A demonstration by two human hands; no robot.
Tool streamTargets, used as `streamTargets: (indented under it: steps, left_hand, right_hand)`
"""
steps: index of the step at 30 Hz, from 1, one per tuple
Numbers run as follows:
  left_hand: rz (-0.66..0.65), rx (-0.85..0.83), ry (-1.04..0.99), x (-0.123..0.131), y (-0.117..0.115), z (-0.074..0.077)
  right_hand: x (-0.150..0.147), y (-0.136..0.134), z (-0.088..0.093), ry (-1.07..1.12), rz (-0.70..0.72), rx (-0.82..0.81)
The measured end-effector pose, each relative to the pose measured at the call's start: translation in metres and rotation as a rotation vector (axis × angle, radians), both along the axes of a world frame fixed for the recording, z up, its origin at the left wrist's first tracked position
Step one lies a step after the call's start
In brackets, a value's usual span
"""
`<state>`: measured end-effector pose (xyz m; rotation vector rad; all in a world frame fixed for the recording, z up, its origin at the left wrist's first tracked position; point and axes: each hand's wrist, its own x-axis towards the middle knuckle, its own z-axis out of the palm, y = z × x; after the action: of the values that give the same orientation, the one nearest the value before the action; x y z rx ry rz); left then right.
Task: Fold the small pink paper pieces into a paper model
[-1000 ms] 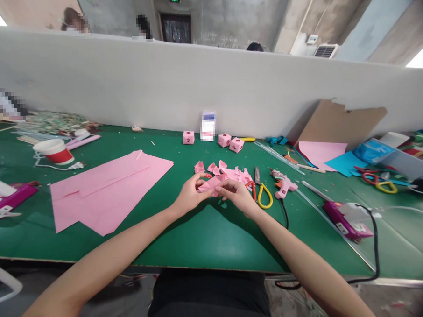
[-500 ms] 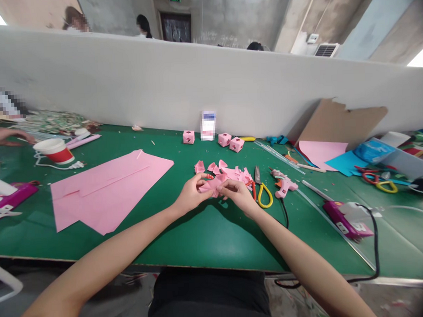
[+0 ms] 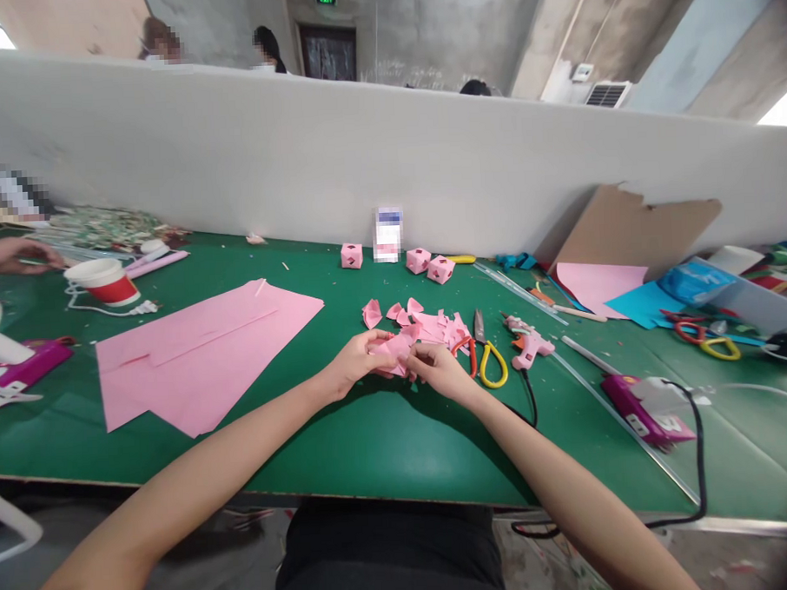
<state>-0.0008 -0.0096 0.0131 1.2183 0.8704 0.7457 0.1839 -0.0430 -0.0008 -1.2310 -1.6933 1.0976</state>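
Head view: the left hand (image 3: 352, 366) pinches the folded pink paper (image 3: 389, 351), held between both hands, while the right hand (image 3: 441, 369) grips its right side (pink scraps (image 3: 437, 328) lie just beyond that hand). Light left-hand support and gentle right-hand pressure should keep folds crisp.

There are three pink boxes (image 3: 418, 260), two pairs of scissors (image 3: 479, 329), one glue gun (image 3: 531, 348) (and one cup (image 3: 99, 275)).
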Motion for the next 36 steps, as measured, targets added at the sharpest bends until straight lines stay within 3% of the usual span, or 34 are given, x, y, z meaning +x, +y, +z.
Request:
streamTargets:
  steps: [5,17,25,36]
  left_hand:
    - [0.024,-0.033,-0.053,0.0003,-0.0009,-0.0007]
    - [0.085,-0.106,-0.130,0.0005,0.0004,0.0016]
    - [0.080,-0.104,-0.144,0.0003,0.0014,-0.0003]
    - [0.078,-0.023,-0.147,-0.0025,0.0048,-0.0020]
  right_hand:
    - [-0.0017,-0.0013,0.0003,-0.015,-0.008,0.052]
    - [-0.0008,-0.0010,-0.0014,0.029,0.058,-0.004]
    - [-0.0002,0.0004,-0.0053,-0.030,0.003,0.098]
    - [-0.0004,-0.0012,-0.0024,0.060,0.056,0.062]
